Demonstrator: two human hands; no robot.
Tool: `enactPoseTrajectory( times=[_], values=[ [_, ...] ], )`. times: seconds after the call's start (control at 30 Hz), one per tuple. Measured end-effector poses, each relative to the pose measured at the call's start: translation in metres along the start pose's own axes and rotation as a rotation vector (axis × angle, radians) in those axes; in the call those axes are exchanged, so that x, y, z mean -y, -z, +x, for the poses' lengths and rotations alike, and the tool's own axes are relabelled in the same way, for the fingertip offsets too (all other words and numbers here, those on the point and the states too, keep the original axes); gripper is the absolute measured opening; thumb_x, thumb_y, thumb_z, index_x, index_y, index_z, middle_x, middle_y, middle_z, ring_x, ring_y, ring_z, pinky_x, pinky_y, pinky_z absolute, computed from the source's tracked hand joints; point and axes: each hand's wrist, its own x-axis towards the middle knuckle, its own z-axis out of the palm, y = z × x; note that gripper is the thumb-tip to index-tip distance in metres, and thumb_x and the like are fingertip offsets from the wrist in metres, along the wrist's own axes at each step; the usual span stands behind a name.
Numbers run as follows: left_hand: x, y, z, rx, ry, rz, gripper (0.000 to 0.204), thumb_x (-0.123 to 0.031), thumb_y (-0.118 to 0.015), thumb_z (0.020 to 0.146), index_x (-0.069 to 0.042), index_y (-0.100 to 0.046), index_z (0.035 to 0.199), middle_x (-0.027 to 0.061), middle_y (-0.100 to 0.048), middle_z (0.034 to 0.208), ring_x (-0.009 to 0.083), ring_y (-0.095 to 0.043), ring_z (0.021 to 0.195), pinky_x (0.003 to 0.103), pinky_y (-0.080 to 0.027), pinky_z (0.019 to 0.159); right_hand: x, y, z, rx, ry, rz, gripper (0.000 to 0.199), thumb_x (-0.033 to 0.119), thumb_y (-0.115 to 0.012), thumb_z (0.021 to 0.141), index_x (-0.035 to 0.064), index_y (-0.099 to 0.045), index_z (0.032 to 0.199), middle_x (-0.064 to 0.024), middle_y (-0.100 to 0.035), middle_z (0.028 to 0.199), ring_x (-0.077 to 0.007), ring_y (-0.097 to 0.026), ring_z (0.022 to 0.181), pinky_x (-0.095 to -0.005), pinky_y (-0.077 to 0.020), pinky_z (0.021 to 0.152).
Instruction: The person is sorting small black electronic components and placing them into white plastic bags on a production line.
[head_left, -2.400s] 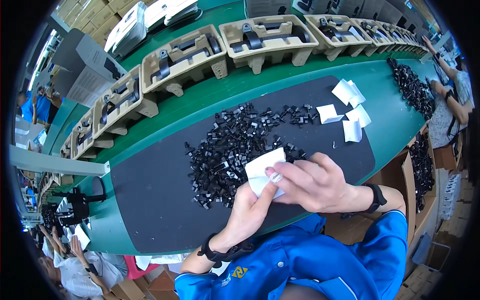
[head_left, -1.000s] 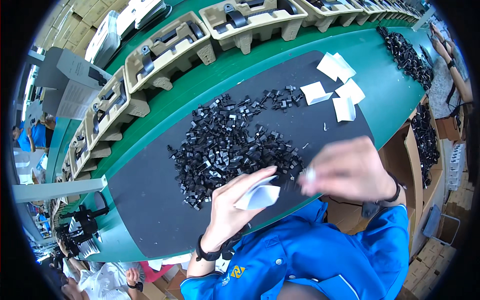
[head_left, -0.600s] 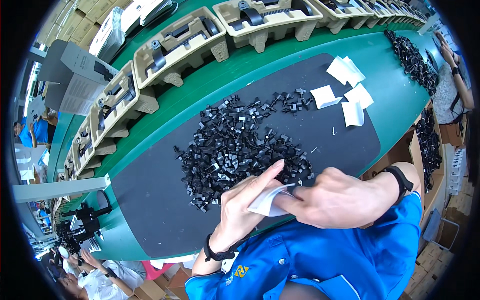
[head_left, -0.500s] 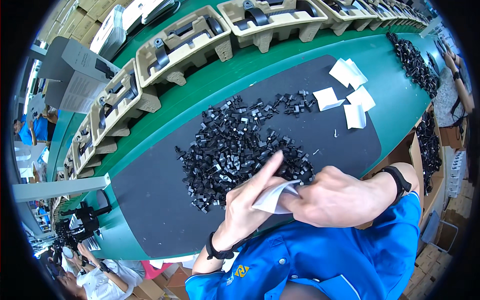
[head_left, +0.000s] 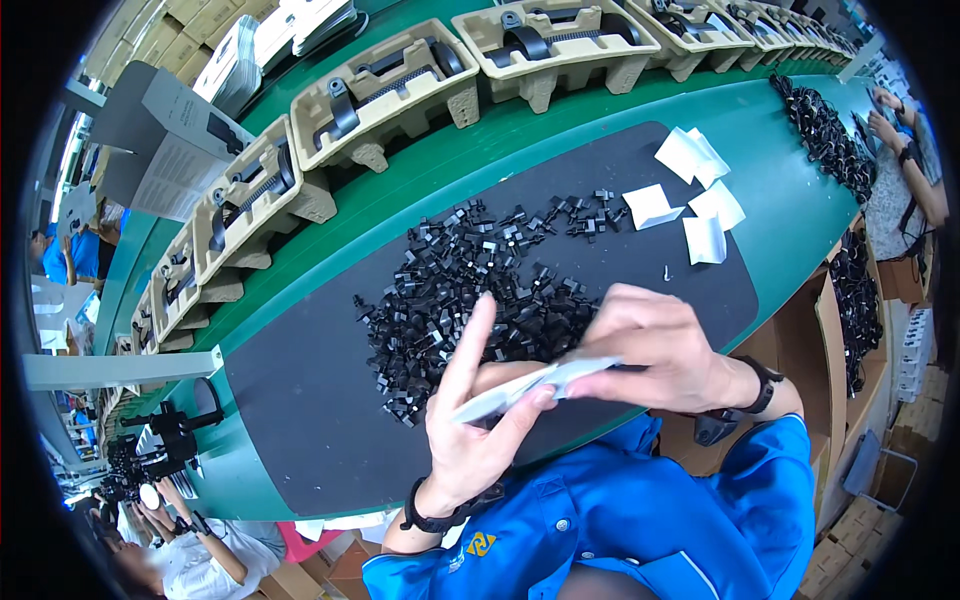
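Both hands are closed on a small white paper packet (head_left: 500, 396) just in front of the pile of small black plastic parts (head_left: 450, 310). Thumb and fingers of my left hand (head_left: 465, 440) pinch its left part, with the index finger stretched up past it. At the packet's right end is my right hand (head_left: 655, 350), its fingers gripping the edge and slightly blurred. What the packet contains, if anything, is hidden. The black parts lie loose on a dark grey mat (head_left: 310, 400). Several white paper packets (head_left: 707, 238) rest on the mat's far right.
Moulded pulp trays (head_left: 390, 95) holding black devices line the green conveyor (head_left: 420, 170) beyond the mat. A metal post (head_left: 120, 370) juts in at left. Bundled black cables (head_left: 825, 140) lie far right, above a cardboard box (head_left: 810, 350). Co-workers stand at both sides.
My right hand has shifted from over the packet to its right end, fingers now on its edge. The packet lies flatter and more of it shows. The trays have moved slightly right.
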Motion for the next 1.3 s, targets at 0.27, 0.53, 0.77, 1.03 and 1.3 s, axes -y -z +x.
enactPoseTrajectory(
  times=[0.27, 0.53, 0.77, 1.03, 1.3],
  values=[
    [0.012, 0.011, -0.014, -0.014, 0.119, -0.366, 0.053, -0.012, -0.052, 0.089, 0.010, -0.032, 0.133, 0.0201, -0.056, 0.120, 0.0296, -0.062, 0.101, 0.042, -0.049, 0.092, -0.004, -0.012, -0.005, -0.015, 0.503, -0.455, 0.032, 0.009, -0.068, 0.064, 0.0047, -0.068, 0.096, -0.0005, -0.059, 0.077, -0.0097, -0.050, 0.058, -0.0179, -0.0385, 0.036],
    [-0.009, 0.015, 0.001, 0.021, 0.197, -0.190, 0.051, 0.001, -0.061, 0.083, 0.008, -0.042, 0.130, 0.0186, -0.057, 0.120, 0.0238, -0.062, 0.101, 0.031, -0.053, 0.085, 0.014, -0.005, 0.005, 0.059, 0.462, -0.592, 0.037, 0.010, -0.070, 0.066, 0.0030, -0.065, 0.102, -0.0046, -0.059, 0.090, -0.0121, -0.051, 0.063, -0.0201, -0.0434, 0.040],
    [-0.012, 0.007, 0.013, -0.083, 0.168, 0.061, 0.069, 0.000, -0.069, 0.078, -0.004, -0.036, 0.139, 0.0091, -0.068, 0.090, 0.0093, -0.064, 0.072, 0.024, -0.054, 0.064, -0.002, 0.003, 0.014, 0.345, -0.410, 0.124, 0.033, 0.023, -0.074, 0.076, 0.0021, -0.062, 0.098, -0.0105, -0.060, 0.087, -0.0234, -0.062, 0.075, -0.0331, -0.0505, 0.063],
    [-0.013, 0.011, 0.030, -0.013, 0.278, -0.112, 0.055, 0.006, -0.061, 0.082, 0.009, -0.037, 0.132, 0.0175, -0.062, 0.106, 0.0202, -0.065, 0.082, 0.032, -0.060, 0.063, -0.029, 0.049, 0.044, 0.410, -0.211, 0.263, 0.015, 0.019, -0.065, 0.082, 0.0038, -0.067, 0.079, -0.0093, -0.058, 0.070, -0.0222, -0.059, 0.068, -0.0313, -0.0443, 0.057],
    [-0.035, 0.046, 0.067, -0.316, 0.386, -0.126, 0.051, -0.010, -0.054, 0.092, 0.000, -0.033, 0.138, 0.0184, -0.063, 0.097, 0.0249, -0.066, 0.075, 0.028, -0.054, 0.061, -0.200, 0.197, 0.145, -0.442, -0.332, -1.141, 0.022, 0.024, -0.070, 0.074, 0.0055, -0.062, 0.066, -0.0106, -0.060, 0.067, -0.0270, -0.061, 0.066, -0.0379, -0.0463, 0.057]
  ],
)
